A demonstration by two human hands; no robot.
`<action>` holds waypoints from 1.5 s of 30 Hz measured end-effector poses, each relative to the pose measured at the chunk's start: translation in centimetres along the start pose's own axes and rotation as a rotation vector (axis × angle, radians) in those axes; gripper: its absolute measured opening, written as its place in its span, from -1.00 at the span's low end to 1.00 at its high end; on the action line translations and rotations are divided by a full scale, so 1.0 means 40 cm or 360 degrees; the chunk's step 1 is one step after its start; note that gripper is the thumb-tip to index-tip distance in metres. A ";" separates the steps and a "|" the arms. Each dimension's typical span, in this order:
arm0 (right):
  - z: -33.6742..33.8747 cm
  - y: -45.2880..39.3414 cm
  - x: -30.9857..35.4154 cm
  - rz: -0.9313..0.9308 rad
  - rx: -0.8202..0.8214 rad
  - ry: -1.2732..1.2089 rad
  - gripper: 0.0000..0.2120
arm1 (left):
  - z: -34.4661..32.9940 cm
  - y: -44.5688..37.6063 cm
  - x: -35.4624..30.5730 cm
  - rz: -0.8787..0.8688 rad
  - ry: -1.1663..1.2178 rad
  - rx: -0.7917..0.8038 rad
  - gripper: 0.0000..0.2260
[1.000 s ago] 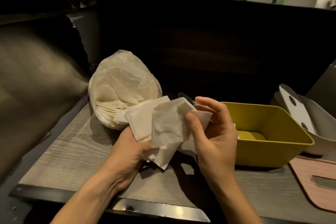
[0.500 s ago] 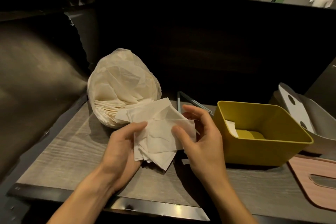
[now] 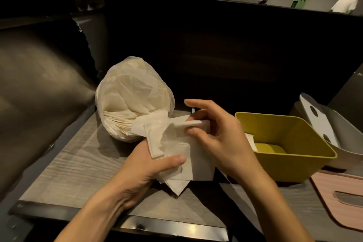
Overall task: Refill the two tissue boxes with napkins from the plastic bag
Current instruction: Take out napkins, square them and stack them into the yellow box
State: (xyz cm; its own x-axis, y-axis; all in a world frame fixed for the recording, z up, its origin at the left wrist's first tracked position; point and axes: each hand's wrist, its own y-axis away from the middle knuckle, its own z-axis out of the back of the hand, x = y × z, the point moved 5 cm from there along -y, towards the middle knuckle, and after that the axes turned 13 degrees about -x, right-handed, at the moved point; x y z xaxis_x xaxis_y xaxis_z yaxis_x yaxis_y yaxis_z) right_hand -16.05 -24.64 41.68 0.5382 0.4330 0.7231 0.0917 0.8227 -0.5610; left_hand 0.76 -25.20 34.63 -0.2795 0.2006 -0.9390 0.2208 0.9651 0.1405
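Plastic bag [image 3: 133, 100]: bulging with cream napkins, resting at the far left of the wood-grain table [image 3: 68, 167], mouth turned toward the hands.
Left hand [image 3: 145, 171]: wrapped around the lower part of a loose stack of napkins [image 3: 176, 149], thumb clamped across the front, fingers hidden behind the paper.
Napkins: held above the table between bag and yellow box, corners fanned out, one point hanging down toward the tabletop.
Right hand [image 3: 220, 137]: pinching the upper edge of a folded napkin between thumb and middle fingers, index finger lifted straight and free.
Yellow tissue box [image 3: 298, 167]: open-topped, just right of the hands, a little white paper against its left inner wall.
Grey tissue box [image 3: 349, 139]: behind and right of the yellow one, touching it or nearly so, a white panel [image 3: 318, 122] with two dark holes leaning inside.
Pink lid [image 3: 337, 204]: flat on the table at far right, slot facing up.
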 end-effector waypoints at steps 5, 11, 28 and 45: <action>-0.029 0.004 0.026 0.0158 -0.0138 0.0043 -0.60 | 0.008 -0.009 0.012 -0.0003 0.0081 -0.0055 -0.46; -0.008 0.071 -0.016 -0.0334 -0.0379 -0.0394 -0.81 | 0.005 -0.014 0.002 -0.0054 0.0065 -0.0115 -0.45; -0.001 0.139 -0.036 -0.0349 -0.0642 -0.0299 -0.86 | 0.021 -0.022 0.013 -0.0042 0.0040 -0.0197 -0.48; -0.033 0.183 -0.057 -0.0595 -0.0700 -0.0170 -0.74 | 0.016 -0.016 0.005 0.0182 0.0381 -0.0304 -0.62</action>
State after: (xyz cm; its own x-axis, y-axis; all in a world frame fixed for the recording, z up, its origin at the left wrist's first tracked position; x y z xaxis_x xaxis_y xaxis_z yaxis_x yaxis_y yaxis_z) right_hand -15.50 -20.09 35.38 0.3171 0.1963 0.9278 0.6103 0.7066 -0.3581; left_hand 1.16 -25.87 34.16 -0.4799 0.3218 -0.8162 0.0907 0.9435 0.3187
